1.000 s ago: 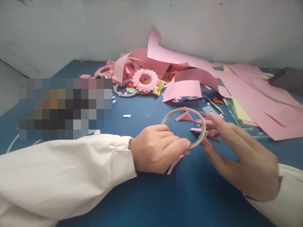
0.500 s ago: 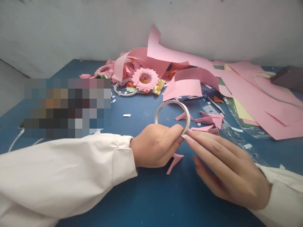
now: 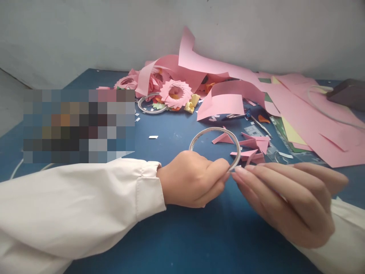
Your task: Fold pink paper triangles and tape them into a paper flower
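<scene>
The left hand (image 3: 194, 179) holds a thin whitish tape ring (image 3: 238, 147), which stands tilted above the blue table (image 3: 137, 243); its fingers are closed and clamp the lower edge, at about six o'clock of the ring. The right hand (image 3: 291, 201) comes from four o'clock; its fingertips are close together, just beside the lower right edge of the ring, but I cannot tell whether they pinch something. Small dark letters run along the inner face of the ring; they are too small to be read.

Seen from the ring, stiff folded pieces (image 3: 255, 144) of pink paper, with sharp edges, lie at three o'clock; one more folded triangle (image 3: 224, 137) shows through the opening. At ten o'clock rests a second ring (image 3: 151, 111), smooth and pale; at eleven o'clock stands a pink paper wreath (image 3: 182, 88) with pointed, toothed border, and a creased yellow piece (image 3: 192, 103) is beside it. At twelve o'clock a large pink sheet (image 3: 219, 70) curls in soft waves; flat pink sheets (image 3: 322, 125) spread between two and three o'clock. A printed label (image 3: 253, 132) is at two o'clock, its marks not legible; near it lies clear, shiny plastic (image 3: 310, 160), and I cannot tell what it contains.
</scene>
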Demonstrator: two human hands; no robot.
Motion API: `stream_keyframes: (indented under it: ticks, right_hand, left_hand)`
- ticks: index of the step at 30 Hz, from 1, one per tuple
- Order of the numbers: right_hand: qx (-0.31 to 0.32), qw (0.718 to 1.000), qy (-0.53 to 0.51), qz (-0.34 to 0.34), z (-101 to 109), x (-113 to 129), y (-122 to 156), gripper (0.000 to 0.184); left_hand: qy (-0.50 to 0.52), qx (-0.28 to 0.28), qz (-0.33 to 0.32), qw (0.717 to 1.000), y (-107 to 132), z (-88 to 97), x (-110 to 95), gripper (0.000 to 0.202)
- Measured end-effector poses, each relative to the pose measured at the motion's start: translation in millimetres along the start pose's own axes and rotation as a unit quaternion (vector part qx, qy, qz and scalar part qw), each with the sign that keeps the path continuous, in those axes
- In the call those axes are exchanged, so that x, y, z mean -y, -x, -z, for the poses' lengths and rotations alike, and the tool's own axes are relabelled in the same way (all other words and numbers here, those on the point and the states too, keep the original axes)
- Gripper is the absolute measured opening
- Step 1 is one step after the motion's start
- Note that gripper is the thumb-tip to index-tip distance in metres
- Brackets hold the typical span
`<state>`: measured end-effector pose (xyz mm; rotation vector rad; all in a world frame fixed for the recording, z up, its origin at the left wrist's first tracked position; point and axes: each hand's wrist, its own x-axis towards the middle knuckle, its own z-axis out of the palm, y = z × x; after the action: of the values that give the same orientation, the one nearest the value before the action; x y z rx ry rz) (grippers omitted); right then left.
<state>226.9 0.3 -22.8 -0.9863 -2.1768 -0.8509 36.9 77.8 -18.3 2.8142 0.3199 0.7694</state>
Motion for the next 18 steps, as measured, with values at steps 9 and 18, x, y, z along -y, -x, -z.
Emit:
stream_keyframes:
  ticks: [9,18]
  right_hand:
    - [-0.037,0.997,-0.036,0.051,0,-3,4,0.016]
    - [-0.124,0.989,-0.038,0.072,-11,-13,1,0.019]
  left_hand:
    - [0.003,0.038,0.005,0.999,-2,2.1,-1,0.023]
    - [-0.065,0.03,-0.002,0.997,-3,-0.9,-10,0.026]
